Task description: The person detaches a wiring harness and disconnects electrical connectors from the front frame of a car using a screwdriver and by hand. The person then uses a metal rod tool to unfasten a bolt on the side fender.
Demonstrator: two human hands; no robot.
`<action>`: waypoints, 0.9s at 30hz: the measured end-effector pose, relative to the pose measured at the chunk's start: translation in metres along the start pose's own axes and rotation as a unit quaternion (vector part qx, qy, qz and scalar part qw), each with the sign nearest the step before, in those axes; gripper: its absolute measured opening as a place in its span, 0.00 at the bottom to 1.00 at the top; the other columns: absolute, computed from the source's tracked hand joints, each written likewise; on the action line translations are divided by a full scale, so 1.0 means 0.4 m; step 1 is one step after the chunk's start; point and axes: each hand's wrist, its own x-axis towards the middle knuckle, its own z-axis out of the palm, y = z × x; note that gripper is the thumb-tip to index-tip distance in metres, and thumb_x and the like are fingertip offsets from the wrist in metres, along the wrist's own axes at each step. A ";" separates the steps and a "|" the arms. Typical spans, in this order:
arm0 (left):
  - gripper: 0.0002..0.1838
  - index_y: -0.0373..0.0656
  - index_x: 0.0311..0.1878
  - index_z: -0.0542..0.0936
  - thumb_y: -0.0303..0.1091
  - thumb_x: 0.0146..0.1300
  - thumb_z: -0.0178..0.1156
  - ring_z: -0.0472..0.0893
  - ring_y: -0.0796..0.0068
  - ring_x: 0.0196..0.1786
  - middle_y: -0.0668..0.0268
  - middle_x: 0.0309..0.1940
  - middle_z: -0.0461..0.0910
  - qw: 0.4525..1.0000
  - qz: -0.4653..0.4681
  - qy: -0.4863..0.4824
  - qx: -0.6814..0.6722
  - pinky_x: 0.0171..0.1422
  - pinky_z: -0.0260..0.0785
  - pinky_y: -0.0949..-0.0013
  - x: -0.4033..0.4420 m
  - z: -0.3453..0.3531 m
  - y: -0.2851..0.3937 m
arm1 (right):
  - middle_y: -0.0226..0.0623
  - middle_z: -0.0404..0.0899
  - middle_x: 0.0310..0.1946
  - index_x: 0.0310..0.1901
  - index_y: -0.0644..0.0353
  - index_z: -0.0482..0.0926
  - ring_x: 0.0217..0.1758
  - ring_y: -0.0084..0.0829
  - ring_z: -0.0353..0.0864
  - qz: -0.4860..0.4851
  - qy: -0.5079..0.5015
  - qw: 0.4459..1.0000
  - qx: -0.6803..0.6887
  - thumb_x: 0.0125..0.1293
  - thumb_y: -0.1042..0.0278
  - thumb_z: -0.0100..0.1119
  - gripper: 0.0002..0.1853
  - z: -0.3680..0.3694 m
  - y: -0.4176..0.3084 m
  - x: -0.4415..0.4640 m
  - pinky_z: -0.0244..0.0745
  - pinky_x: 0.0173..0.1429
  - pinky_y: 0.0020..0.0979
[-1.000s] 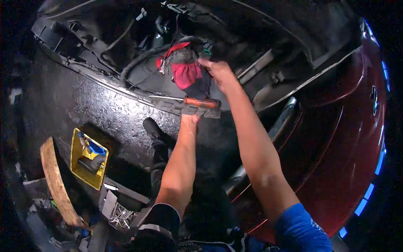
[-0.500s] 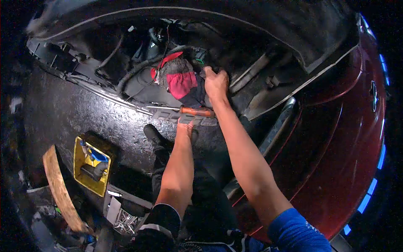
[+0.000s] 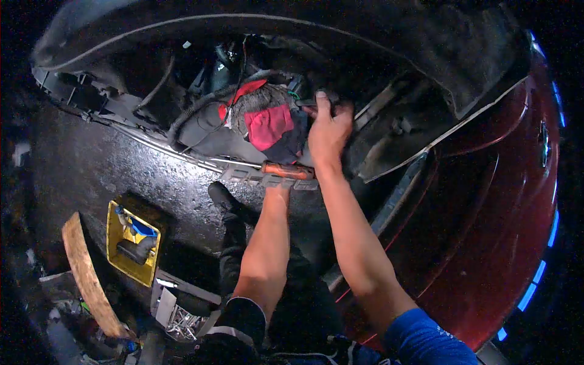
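My right hand (image 3: 330, 131) is inside the dark vehicle bay, beside the right edge of a bundle of cloths. Its fingers are curled and the thumb lies along the top; what they pinch, if anything, is hidden. The bundle has a grey fuzzy rag (image 3: 274, 97) and a pink-red cloth (image 3: 269, 126), with dark fabric below. A screwdriver (image 3: 287, 170) with an orange handle lies along the black plastic edge (image 3: 243, 174), its shaft pointing left. My left hand (image 3: 278, 190) reaches under that edge beneath the screwdriver, its fingers out of sight.
Dark red bodywork (image 3: 474, 225) curves along the right. On the floor at left stand a yellow bin (image 3: 151, 272) holding parts, a curved wooden board (image 3: 91, 277) and a tray (image 3: 201, 292) of metal pieces. Hoses and a thin black cable (image 3: 234, 100) run through the bay.
My right hand has shifted a little right from the cloths, and its thumb now points up more plainly. My left hand has slid further under the plastic edge. The view has moved slightly.
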 end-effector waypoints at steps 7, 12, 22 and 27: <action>0.20 0.47 0.60 0.76 0.47 0.72 0.55 0.80 0.58 0.53 0.60 0.53 0.79 0.990 0.016 0.134 0.048 0.60 0.74 0.49 -0.102 0.021 -0.016 | 0.40 0.78 0.48 0.59 0.66 0.69 0.43 0.30 0.82 0.051 -0.005 0.979 0.196 0.72 0.65 0.61 0.20 -0.081 -0.110 -0.054 0.87 0.46 0.31; 0.17 0.46 0.57 0.77 0.44 0.72 0.56 0.80 0.62 0.51 0.62 0.51 0.80 0.963 0.008 0.161 0.217 0.56 0.74 0.57 -0.209 0.014 0.031 | 0.40 0.79 0.47 0.59 0.66 0.70 0.43 0.30 0.82 0.061 0.009 0.972 0.229 0.73 0.67 0.59 0.19 -0.107 -0.085 -0.051 0.85 0.47 0.31; 0.29 0.39 0.63 0.75 0.40 0.62 0.70 0.78 0.48 0.54 0.50 0.50 0.78 0.374 0.383 -0.089 0.840 0.58 0.72 0.57 -0.465 0.460 0.180 | 0.42 0.79 0.49 0.60 0.67 0.69 0.49 0.35 0.84 0.035 0.020 0.960 0.276 0.73 0.70 0.58 0.18 -0.123 -0.080 -0.133 0.84 0.51 0.35; 0.37 0.49 0.74 0.66 0.28 0.59 0.61 0.76 0.51 0.54 0.55 0.52 0.75 0.134 0.355 -0.114 0.918 0.57 0.73 0.52 -0.254 0.441 0.204 | 0.40 0.80 0.48 0.60 0.67 0.71 0.47 0.32 0.83 0.058 0.031 0.958 0.279 0.72 0.69 0.61 0.19 -0.128 -0.083 -0.089 0.84 0.49 0.34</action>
